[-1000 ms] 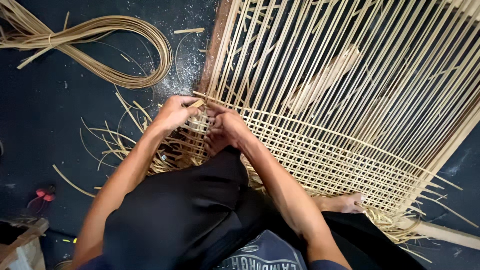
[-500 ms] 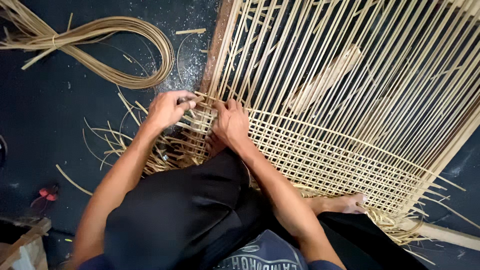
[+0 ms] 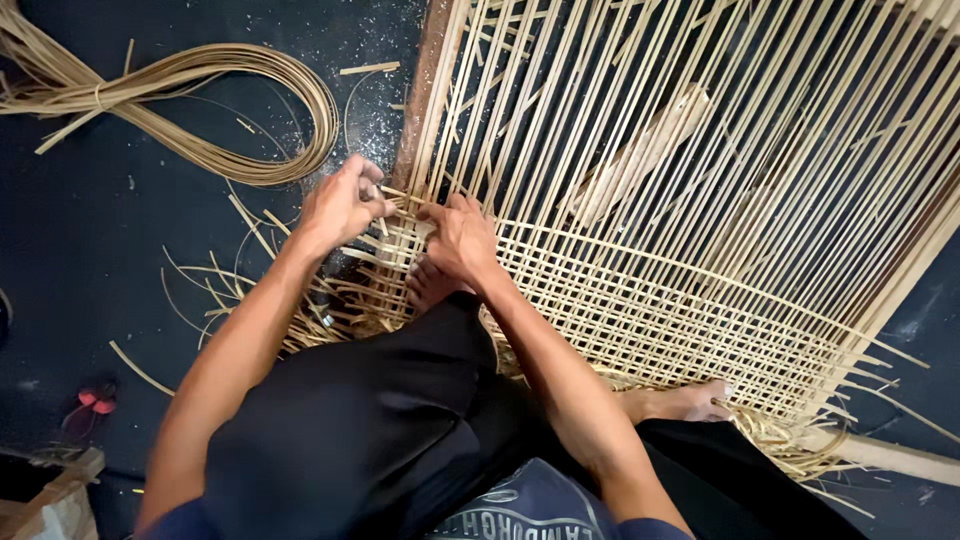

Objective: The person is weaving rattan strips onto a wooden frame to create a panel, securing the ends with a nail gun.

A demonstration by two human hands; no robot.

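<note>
A large woven cane panel (image 3: 660,290) lies on the dark floor, with long upright strips and a band of crosswise weave near me. My left hand (image 3: 340,205) pinches the end of a thin cane strip (image 3: 400,197) at the panel's left edge. My right hand (image 3: 462,238) presses flat on the weave just beside it, fingers spread over the same strip. My bare foot (image 3: 428,285) rests under the right hand on the panel. My black trousers cover the lower middle of the view.
A coiled bundle of cane strips (image 3: 200,110) lies on the floor at upper left. Loose cut strips (image 3: 215,290) scatter left of the panel. A wooden slat (image 3: 425,90) runs under the panel's left side. My other foot (image 3: 680,402) rests on the weave. A red object (image 3: 92,402) sits lower left.
Both hands have shifted slightly up and right along the panel's left edge. The left hand has closed on the strip end, and the right hand now lies flat on the weave.
</note>
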